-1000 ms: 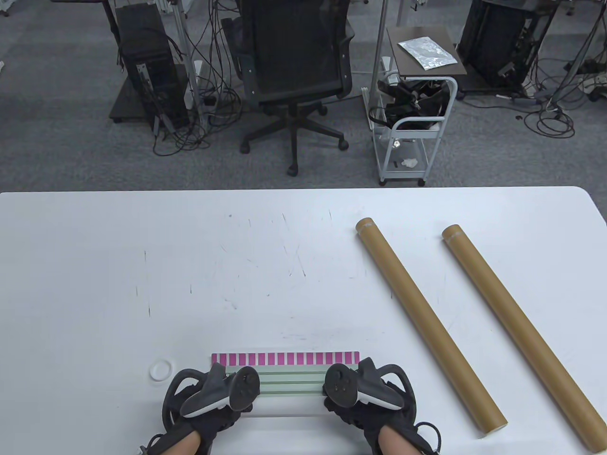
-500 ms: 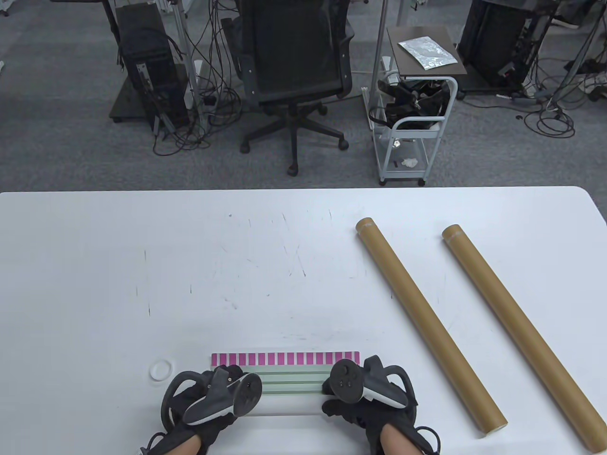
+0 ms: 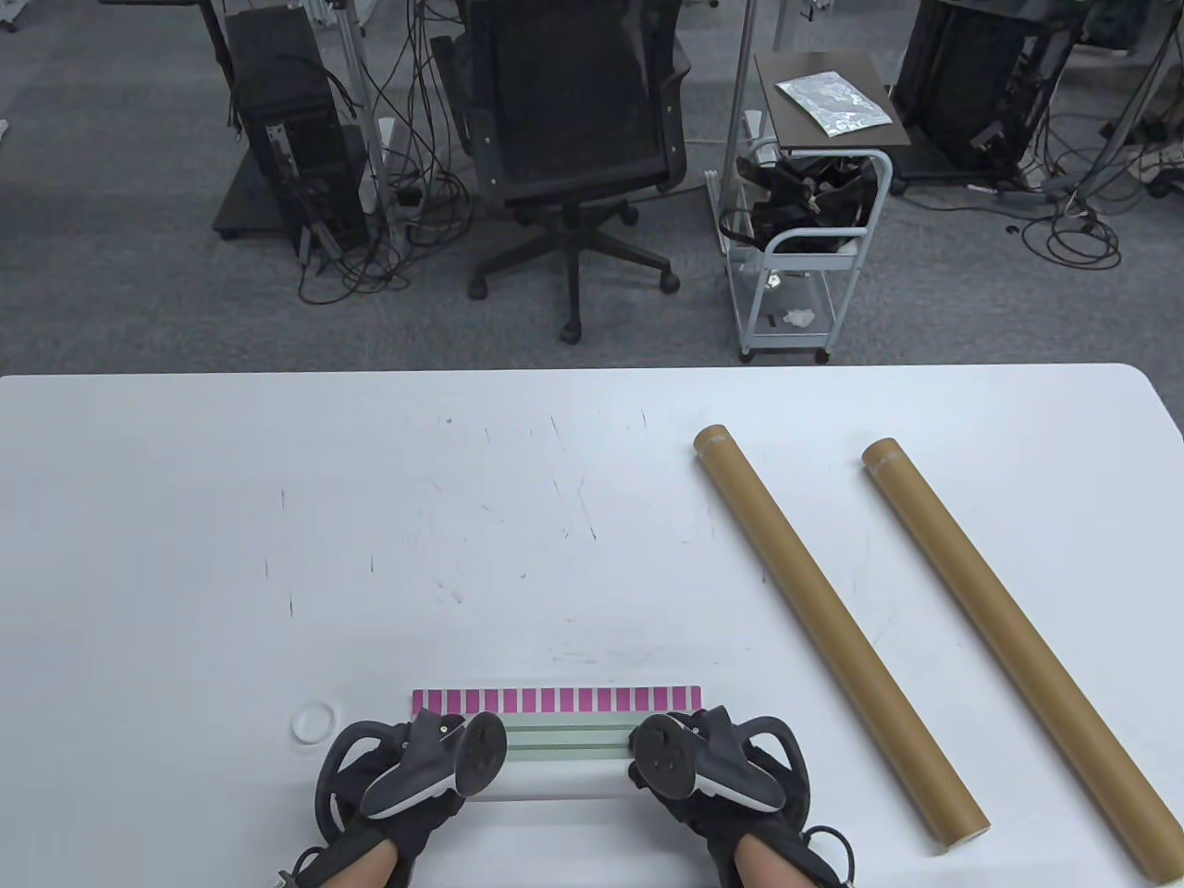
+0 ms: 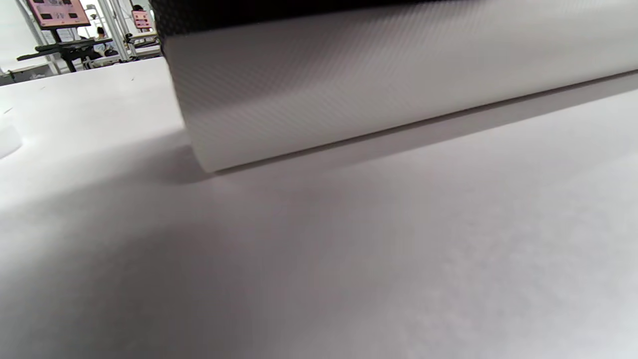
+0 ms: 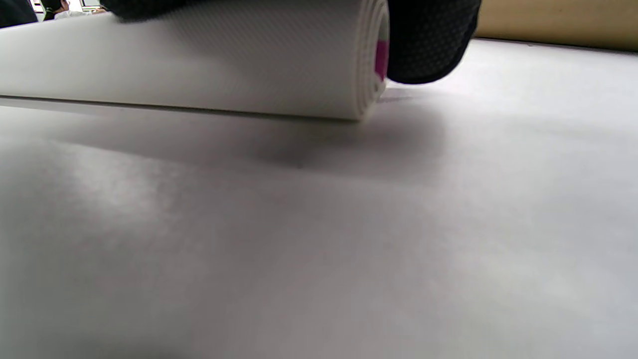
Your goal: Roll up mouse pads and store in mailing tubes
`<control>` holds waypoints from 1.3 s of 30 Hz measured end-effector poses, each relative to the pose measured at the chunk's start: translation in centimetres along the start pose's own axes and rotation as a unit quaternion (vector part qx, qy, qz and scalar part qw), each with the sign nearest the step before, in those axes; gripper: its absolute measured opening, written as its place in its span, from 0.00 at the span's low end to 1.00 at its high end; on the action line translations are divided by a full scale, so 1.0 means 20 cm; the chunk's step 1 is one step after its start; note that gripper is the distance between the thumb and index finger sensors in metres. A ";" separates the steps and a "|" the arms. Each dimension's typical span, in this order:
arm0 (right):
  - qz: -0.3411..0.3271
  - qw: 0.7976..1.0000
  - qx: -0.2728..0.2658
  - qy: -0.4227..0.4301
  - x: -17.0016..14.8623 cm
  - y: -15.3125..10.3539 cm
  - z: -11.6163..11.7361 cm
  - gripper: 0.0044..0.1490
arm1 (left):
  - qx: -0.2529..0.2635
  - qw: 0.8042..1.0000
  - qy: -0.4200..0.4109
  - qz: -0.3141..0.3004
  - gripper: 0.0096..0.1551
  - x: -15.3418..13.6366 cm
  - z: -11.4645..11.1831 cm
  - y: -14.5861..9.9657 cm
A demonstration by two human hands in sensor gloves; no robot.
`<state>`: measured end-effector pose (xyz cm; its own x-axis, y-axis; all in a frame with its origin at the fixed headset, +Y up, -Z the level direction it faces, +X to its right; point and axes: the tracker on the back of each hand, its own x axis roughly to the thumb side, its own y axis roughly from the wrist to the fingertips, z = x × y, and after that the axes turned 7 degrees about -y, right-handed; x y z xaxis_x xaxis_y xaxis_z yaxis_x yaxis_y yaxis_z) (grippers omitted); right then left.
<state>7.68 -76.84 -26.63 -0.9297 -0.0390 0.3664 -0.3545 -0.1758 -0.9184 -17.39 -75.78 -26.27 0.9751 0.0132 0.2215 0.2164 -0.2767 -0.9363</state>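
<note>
At the table's near edge, left hand and right hand curl around the mouse pad, mid-roll; next, roll evenly toward its pink end

Mouse pad, bottom centre of table view: magenta-and-white block border on far edge, pale green and white stripes below; rolled underside white, fine woven texture. Two mailing tubes, right: plain brown. Table white; gloves black.
</note>
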 end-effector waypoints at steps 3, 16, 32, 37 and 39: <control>0.003 1.000 -0.005 -0.006 0.00 0.00 0.00 0.34 | 0.013 1.000 0.020 0.003 0.26 0.01 0.00 0.00; 0.014 1.000 -0.002 0.011 -0.01 0.01 -0.01 0.34 | 0.027 0.998 0.040 -0.037 0.28 0.09 0.05 -0.05; 0.022 1.000 -0.007 0.013 -0.03 0.01 -0.01 0.34 | -0.007 1.000 -0.011 -0.012 0.29 0.04 0.02 -0.01; 0.011 1.000 0.010 0.024 -0.03 0.01 -0.01 0.34 | -0.015 1.000 -0.007 -0.020 0.29 0.05 0.03 -0.03; 0.011 1.000 0.009 0.025 -0.03 0.01 -0.01 0.33 | -0.013 1.000 -0.006 -0.021 0.29 0.05 0.03 -0.03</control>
<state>8.14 -76.65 -27.08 -0.9413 0.0068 0.3375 -0.3323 -0.1940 -0.9230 -16.54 -75.10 -25.54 0.9655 0.0379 0.2575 0.2567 -0.3014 -0.9183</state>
